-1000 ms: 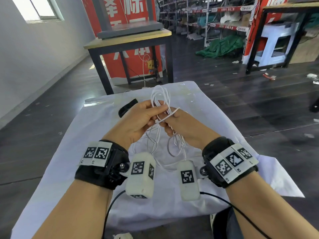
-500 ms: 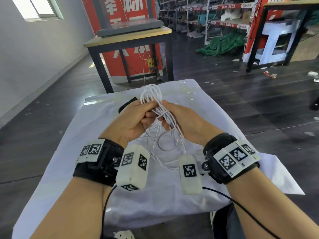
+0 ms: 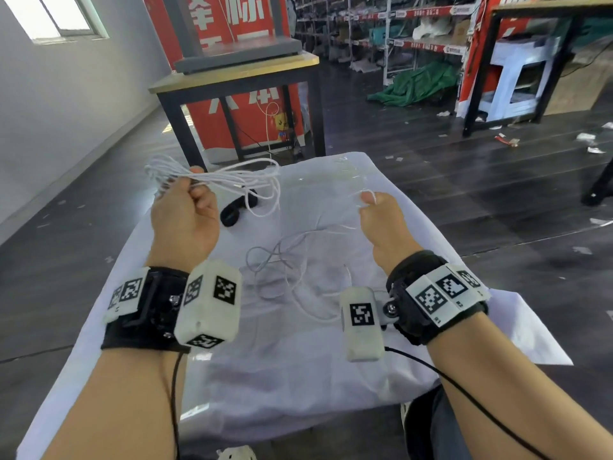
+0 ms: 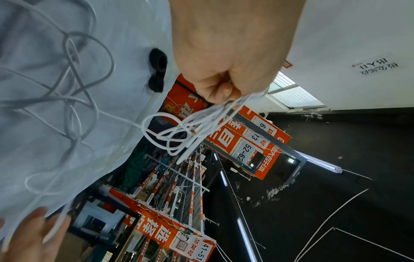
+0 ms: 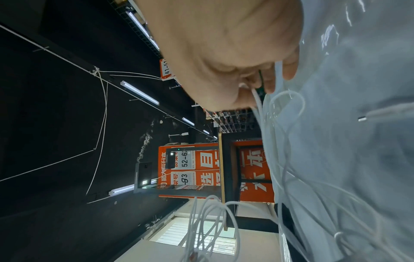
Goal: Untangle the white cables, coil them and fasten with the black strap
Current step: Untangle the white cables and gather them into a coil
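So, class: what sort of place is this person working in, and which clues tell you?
Probably a warehouse or stockroom: long storage shelving with red aisle labels, a red numbered aisle sign, and paper scraps littering the dark floor.

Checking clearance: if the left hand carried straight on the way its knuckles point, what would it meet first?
Nothing near, it seems. The left hand grips the white cable bundle above the table's far left corner; beyond lies open floor, then the dark-framed table. Depth is uncertain.
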Demonstrator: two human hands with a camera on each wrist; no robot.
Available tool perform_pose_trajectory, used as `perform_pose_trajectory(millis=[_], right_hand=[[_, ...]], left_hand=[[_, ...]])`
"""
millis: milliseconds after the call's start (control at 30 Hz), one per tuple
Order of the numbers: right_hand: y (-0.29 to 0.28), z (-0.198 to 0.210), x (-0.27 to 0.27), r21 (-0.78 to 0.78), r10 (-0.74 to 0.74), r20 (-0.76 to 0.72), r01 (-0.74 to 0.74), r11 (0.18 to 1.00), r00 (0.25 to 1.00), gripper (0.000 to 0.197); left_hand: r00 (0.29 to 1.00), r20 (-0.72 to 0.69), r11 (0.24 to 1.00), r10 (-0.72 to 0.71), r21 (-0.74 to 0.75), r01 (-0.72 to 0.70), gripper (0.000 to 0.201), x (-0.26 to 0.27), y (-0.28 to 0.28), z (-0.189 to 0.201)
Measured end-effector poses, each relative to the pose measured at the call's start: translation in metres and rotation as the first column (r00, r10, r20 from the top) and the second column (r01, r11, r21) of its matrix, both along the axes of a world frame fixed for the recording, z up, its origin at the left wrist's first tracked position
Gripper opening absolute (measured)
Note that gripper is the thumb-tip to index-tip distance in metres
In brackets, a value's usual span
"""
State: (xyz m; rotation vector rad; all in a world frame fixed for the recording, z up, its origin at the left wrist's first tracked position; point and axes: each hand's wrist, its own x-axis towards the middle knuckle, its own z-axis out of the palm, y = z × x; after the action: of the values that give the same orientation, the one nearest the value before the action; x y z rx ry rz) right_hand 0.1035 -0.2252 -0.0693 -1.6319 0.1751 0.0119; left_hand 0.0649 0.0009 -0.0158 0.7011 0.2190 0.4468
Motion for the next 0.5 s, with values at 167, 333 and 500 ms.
perform_pose_trajectory(millis=[167, 333, 500], right_hand=[[0.002, 0.001, 0.001, -0.144, -0.062, 0.187, 0.09, 0.986, 0.98, 0.068], [0.013, 0.022, -0.02, -0.124, 0.192, 0.43, -0.152, 0.98, 0.882, 0.035], [0.025, 0.027, -0.037, -0.31, 0.62, 0.294, -0.541, 0.782, 0.727, 0.026]], left_hand=[[1.0, -0.025, 0.995, -0.002, 0.103, 0.005, 0.023, -0.005, -0.006, 0.004], [0.963, -0.192, 0.861, -0.19, 0.439, 0.257, 0.02, -0.01, -0.033, 0.014], [0.912, -0.218, 0.702, -0.349, 0.584, 0.408, 0.019, -0.015, -0.06, 0.018]])
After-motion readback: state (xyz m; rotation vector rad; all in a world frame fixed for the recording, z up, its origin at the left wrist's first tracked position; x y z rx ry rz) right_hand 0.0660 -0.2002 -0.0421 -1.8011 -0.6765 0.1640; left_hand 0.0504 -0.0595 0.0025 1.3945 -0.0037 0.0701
